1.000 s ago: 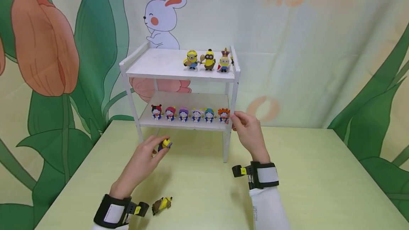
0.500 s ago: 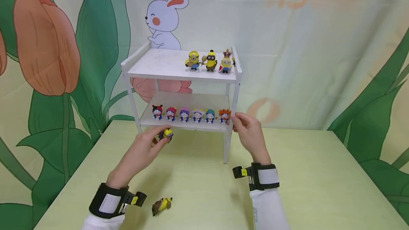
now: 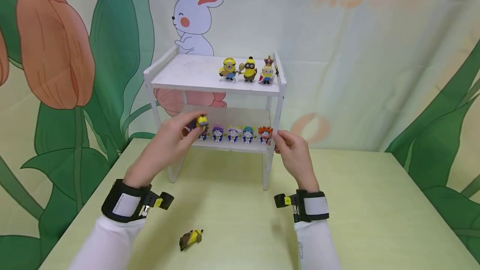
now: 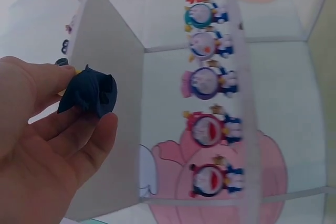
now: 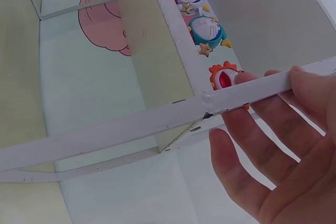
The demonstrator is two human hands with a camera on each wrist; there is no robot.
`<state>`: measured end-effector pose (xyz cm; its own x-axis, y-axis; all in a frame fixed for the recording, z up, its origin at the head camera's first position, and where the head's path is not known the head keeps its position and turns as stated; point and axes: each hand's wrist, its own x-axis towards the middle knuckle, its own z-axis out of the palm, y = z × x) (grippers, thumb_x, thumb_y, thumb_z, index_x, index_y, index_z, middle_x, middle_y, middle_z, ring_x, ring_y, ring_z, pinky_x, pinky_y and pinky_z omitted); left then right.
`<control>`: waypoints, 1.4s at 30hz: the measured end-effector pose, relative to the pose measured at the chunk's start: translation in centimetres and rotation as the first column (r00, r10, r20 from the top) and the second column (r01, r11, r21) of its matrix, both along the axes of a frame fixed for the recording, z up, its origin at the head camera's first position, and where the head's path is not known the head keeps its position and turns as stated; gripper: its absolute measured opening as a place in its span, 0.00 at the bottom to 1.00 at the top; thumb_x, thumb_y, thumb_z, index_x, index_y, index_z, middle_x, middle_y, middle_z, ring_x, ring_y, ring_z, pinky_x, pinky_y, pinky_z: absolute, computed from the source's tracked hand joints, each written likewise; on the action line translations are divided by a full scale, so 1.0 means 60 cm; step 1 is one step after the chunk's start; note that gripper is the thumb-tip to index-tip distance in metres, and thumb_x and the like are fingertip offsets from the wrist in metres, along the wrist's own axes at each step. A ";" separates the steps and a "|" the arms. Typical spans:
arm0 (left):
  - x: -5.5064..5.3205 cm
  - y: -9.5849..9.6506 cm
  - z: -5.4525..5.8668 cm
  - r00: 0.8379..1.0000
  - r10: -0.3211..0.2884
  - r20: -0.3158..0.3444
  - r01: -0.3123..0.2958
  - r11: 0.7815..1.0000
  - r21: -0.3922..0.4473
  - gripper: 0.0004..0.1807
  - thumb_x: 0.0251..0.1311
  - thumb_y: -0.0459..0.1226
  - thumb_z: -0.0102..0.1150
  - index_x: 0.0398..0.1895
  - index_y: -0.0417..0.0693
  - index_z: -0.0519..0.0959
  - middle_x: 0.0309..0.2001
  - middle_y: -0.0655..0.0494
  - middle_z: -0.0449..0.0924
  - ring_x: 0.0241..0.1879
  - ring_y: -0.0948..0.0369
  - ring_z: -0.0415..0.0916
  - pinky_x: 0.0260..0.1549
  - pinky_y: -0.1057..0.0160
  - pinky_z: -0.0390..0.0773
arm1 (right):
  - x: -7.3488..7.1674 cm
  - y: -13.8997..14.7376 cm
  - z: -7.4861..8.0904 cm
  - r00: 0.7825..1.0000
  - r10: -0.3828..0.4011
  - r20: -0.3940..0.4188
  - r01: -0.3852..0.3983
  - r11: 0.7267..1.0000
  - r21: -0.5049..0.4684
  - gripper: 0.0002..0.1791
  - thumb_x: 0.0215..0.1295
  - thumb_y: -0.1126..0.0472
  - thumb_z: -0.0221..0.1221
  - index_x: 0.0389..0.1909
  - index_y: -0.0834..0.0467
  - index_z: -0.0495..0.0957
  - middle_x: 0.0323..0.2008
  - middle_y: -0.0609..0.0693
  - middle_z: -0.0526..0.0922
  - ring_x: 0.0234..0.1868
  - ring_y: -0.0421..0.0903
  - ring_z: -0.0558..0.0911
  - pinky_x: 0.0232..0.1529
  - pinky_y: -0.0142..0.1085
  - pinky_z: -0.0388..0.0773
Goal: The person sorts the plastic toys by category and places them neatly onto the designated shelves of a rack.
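In the head view my left hand (image 3: 165,141) pinches a small yellow Minion figurine (image 3: 203,122) between thumb and fingers, in front of the white two-tier shelf (image 3: 172,79). Seen from the left wrist, the figurine's dark blue underside (image 4: 90,92) faces the camera and most of its yellow body is hidden. My right hand (image 3: 295,153) grips the front right post (image 5: 252,92) of the shelf, thumb on one side and fingers on the other. Three Minion figurines (image 3: 249,70) stand toward the right of the top tier.
Several Doraemon figurines (image 3: 233,135) in different hats stand in a row on the lower tier; my left hand covers the leftmost in the head view. Another Minion figurine (image 3: 191,239) in brown lies on the pale yellow table (image 3: 360,211). A printed curtain (image 3: 356,66) hangs behind.
My left hand has risen with the Minion figurine from below the lower tier to in front of the gap between tiers. My right hand stays on the post.
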<state>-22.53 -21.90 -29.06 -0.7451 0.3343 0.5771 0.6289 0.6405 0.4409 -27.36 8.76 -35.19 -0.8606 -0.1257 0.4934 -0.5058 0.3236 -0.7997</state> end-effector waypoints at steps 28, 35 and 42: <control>-0.076 0.014 0.182 0.995 0.082 0.058 -0.086 0.993 0.084 0.19 0.74 0.34 0.45 0.65 0.42 0.64 0.55 0.47 0.73 0.51 0.55 0.71 0.51 0.58 0.72 | -0.025 0.009 -0.026 1.000 -0.002 -0.028 0.002 1.000 -0.003 0.17 0.73 0.54 0.55 0.45 0.64 0.83 0.36 0.57 0.85 0.33 0.56 0.82 0.39 0.52 0.81; -0.097 0.020 0.185 0.980 0.070 0.185 -0.093 0.989 0.119 0.21 0.76 0.36 0.41 0.68 0.44 0.60 0.58 0.47 0.69 0.53 0.56 0.68 0.56 0.59 0.69 | -0.022 0.006 -0.022 1.000 -0.010 0.007 0.010 1.000 -0.005 0.15 0.74 0.60 0.54 0.47 0.68 0.81 0.38 0.62 0.84 0.35 0.62 0.81 0.37 0.41 0.81; -0.113 0.023 0.183 0.967 0.099 0.233 -0.125 0.987 0.100 0.25 0.76 0.36 0.38 0.74 0.49 0.54 0.62 0.43 0.67 0.55 0.53 0.67 0.55 0.56 0.69 | 0.021 -0.006 0.018 1.000 -0.008 -0.018 0.009 1.000 0.016 0.14 0.74 0.65 0.53 0.46 0.73 0.80 0.37 0.66 0.83 0.34 0.61 0.81 0.34 0.29 0.78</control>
<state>-29.30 -20.52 -18.08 -0.8898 0.1832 0.4180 0.4309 0.6389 0.6373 -26.09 8.41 -34.10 -0.8529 -0.1267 0.5064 -0.5169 0.3410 -0.7852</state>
